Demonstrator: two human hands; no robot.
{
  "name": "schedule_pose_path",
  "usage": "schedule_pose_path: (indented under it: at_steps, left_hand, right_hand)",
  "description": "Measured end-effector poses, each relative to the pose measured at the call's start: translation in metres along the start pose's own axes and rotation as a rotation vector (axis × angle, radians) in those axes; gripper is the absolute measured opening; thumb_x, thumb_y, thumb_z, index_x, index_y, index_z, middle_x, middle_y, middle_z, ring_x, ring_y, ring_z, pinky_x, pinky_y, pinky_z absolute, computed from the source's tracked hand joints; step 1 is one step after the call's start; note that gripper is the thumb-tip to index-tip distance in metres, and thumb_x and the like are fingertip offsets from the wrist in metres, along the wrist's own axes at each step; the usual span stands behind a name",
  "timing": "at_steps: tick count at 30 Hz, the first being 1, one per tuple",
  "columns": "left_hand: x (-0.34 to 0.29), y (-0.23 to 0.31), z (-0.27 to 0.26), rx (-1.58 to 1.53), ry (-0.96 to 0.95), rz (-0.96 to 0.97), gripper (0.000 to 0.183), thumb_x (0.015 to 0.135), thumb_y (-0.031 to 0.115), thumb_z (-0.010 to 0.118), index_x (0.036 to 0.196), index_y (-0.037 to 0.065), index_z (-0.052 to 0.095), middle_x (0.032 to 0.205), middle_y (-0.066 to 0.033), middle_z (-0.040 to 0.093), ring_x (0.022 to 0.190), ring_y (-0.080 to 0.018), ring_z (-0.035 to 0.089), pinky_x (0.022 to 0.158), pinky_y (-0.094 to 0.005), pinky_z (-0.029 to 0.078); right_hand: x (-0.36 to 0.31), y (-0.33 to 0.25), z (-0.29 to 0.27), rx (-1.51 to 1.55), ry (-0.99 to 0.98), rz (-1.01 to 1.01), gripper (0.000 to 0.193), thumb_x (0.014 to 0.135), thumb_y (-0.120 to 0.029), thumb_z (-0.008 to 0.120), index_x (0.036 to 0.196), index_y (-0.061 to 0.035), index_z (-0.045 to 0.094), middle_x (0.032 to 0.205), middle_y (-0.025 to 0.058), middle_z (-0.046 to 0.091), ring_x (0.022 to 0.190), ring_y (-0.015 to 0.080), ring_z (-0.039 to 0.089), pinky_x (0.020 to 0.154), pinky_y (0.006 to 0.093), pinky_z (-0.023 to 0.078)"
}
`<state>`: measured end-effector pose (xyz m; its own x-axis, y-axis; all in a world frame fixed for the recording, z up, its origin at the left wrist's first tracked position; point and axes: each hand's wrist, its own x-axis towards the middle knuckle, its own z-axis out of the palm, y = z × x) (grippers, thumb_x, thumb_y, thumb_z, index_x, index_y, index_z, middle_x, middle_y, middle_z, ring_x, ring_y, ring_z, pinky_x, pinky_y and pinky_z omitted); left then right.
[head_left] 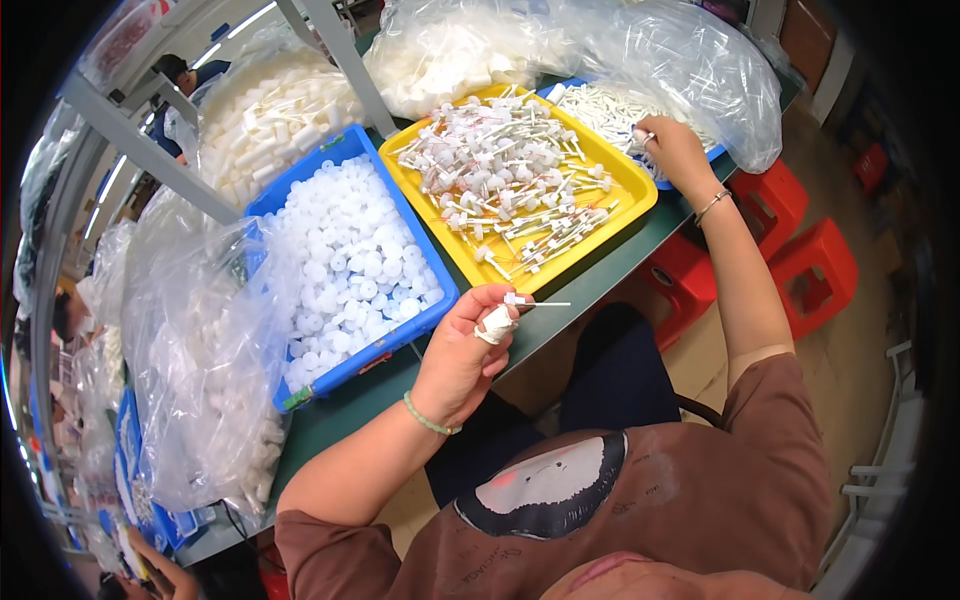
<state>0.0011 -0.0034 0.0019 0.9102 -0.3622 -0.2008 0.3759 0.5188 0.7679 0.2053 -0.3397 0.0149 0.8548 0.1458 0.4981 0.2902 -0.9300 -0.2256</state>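
My left hand (468,342), a white wrap around one finger, pinches a small white plastic part with a thin pin (545,304). The pin points right, just past the near edge of the yellow tray (622,226). My right hand (676,152) is over the blue tray of small white tubes (607,112) at the far right. Its fingertips are closed together near the tubes, with something white at them that I cannot make out. In the yellow tray lie many white assembled pieces (500,160) with stems and thin reddish strands.
Left of the yellow tray, a blue bin (437,312) holds translucent white round caps (350,260). Clear plastic bags (200,350) of white parts surround the green table (625,262). Red stools (815,270) stand at right. A grey metal post (340,65) rises behind the trays. Other people are at left.
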Motion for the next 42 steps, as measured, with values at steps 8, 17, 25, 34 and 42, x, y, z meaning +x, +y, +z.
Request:
schedule_pose_path:
  at_steps: [8,17,25,34,42]
  left_hand:
    - [-0.001,-0.002,-0.004,-0.072,-0.012,0.027,0.019,0.092,0.017,0.061,0.11,0.013,0.055,0.103,0.0033,0.059,0.058,0.0004,0.033,0.044,-0.0135,0.027]
    - [0.0,-0.003,-0.004,-0.084,-0.009,0.039,0.021,0.091,0.014,0.062,0.111,0.013,0.054,0.102,0.0032,0.059,0.058,0.0003,0.034,0.045,-0.0135,0.029]
    - [-0.001,-0.002,0.0,-0.002,0.029,0.047,0.018,0.091,0.014,0.062,0.108,0.012,0.056,0.096,0.0039,0.06,0.057,0.0011,0.034,0.045,-0.0138,0.029]
    - [-0.003,-0.004,0.002,0.09,0.036,0.074,0.016,0.09,0.012,0.063,0.105,0.011,0.057,0.092,0.0043,0.059,0.057,0.0015,0.037,0.046,-0.0142,0.029]
    - [-0.003,-0.002,0.003,0.087,0.062,0.063,0.022,0.088,0.009,0.065,0.109,0.01,0.059,0.096,0.0016,0.062,0.059,0.001,0.04,0.047,-0.0148,0.031]
  right_hand:
    - [-0.114,-0.152,-0.041,0.778,-0.088,-0.316,0.018,0.078,-0.002,0.065,0.096,-0.0032,0.067,0.086,0.0084,0.063,0.08,0.0189,0.061,0.073,0.0286,0.049]
    - [-0.146,-0.164,-0.032,1.027,-0.098,-0.123,0.018,0.079,-0.001,0.064,0.097,-0.0011,0.067,0.089,0.0062,0.061,0.072,0.0105,0.059,0.062,0.0226,0.048]
    - [-0.15,-0.165,-0.031,1.014,-0.095,-0.13,0.016,0.08,-0.001,0.064,0.096,-0.0007,0.067,0.084,0.0052,0.061,0.067,0.0088,0.056,0.058,0.0213,0.044]
    - [-0.147,-0.166,-0.034,0.683,0.099,-0.38,0.017,0.079,0.001,0.064,0.096,-0.0011,0.067,0.085,0.0053,0.061,0.072,0.0094,0.057,0.061,0.0256,0.045]
    - [-0.147,-0.182,-0.025,1.145,-0.047,-0.16,0.027,0.073,0.0,0.069,0.1,-0.0027,0.066,0.09,0.0078,0.063,0.075,0.0231,0.06,0.067,0.0294,0.05]
